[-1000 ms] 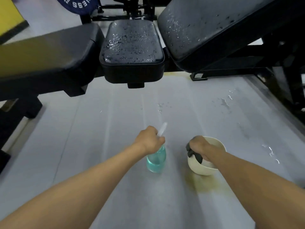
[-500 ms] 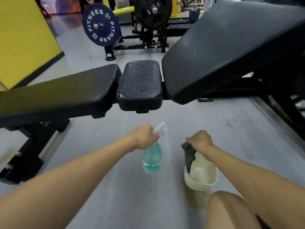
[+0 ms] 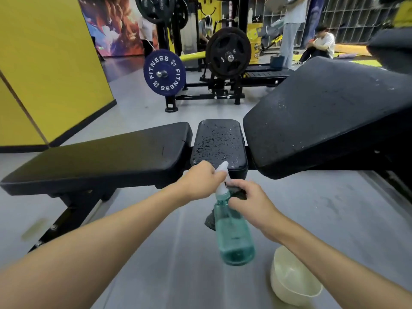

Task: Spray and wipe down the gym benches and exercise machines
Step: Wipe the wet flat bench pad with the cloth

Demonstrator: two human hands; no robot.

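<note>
My left hand (image 3: 201, 182) grips the white head of a teal spray bottle (image 3: 234, 233), lifted off the floor in front of the benches. My right hand (image 3: 249, 198) holds a dark cloth (image 3: 211, 219) that hangs down behind the bottle. Just beyond my hands sits a small black seat pad (image 3: 219, 141) covered in water drops. A flat black bench pad (image 3: 107, 161) lies to its left. An inclined black back pad (image 3: 323, 117), also speckled with drops, rises to its right.
A cream bowl (image 3: 292, 279) stands on the grey floor at lower right. Behind the benches is a rack with a blue weight plate (image 3: 164, 72) and a black plate (image 3: 228, 53). A yellow wall (image 3: 44, 63) stands left. People (image 3: 321, 44) are at the far right.
Both hands rose from the floor. The bottle came up with my left hand, and the cloth was lifted out of the bowl by my right. The view tilted up toward the gym.
</note>
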